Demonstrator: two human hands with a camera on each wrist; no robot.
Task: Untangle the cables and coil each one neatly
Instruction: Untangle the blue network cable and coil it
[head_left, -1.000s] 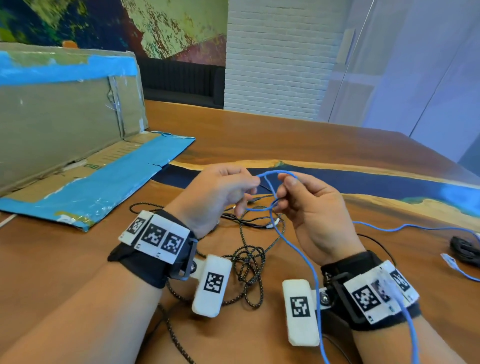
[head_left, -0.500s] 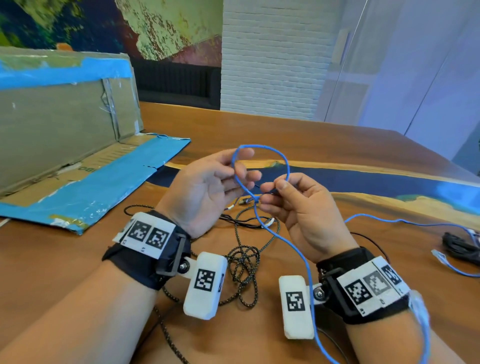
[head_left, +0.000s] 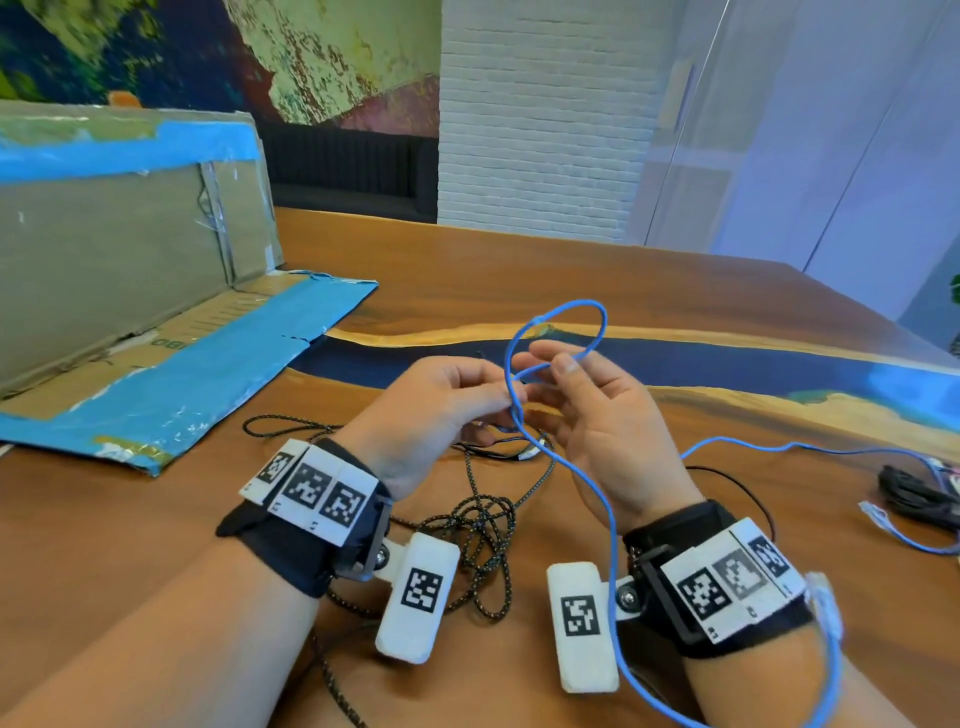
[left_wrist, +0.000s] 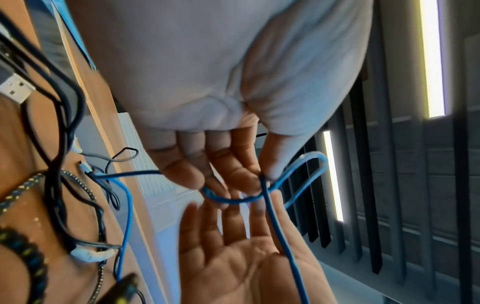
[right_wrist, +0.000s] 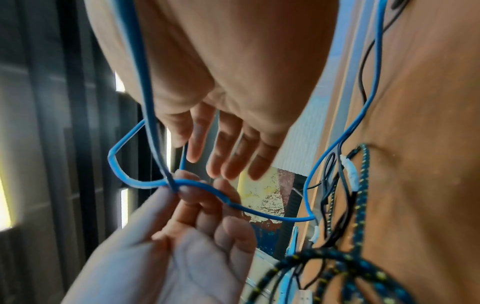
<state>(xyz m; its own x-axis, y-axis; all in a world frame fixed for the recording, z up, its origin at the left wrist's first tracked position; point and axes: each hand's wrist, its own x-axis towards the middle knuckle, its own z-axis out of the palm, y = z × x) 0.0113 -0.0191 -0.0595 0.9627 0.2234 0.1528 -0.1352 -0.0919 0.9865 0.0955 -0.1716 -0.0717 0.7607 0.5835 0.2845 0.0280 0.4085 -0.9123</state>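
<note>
**Honestly, pinch it at the crossing**

Your left hand (head_left: 436, 410) pinches the blue cable (head_left: 587, 478) right where its loop crosses, held up over the table (head_left: 519, 270). Your right hand (head_left: 597, 415) has relaxed fingers brushing the loop, gripping nothing. It looks light, springy and slick, so it'll probably uncoil if you let go. The braided cable (head_left: 483, 525) lies tangled underneath.

- Left hand (head_left: 436, 410) raised, thumb and forefinger pinched together on the blue cable (head_left: 558, 332).
- Right hand (head_left: 597, 415) just beside it, fingers straight and spread, fingertips (head_left: 563, 364) nearly meeting the left's.
</note>
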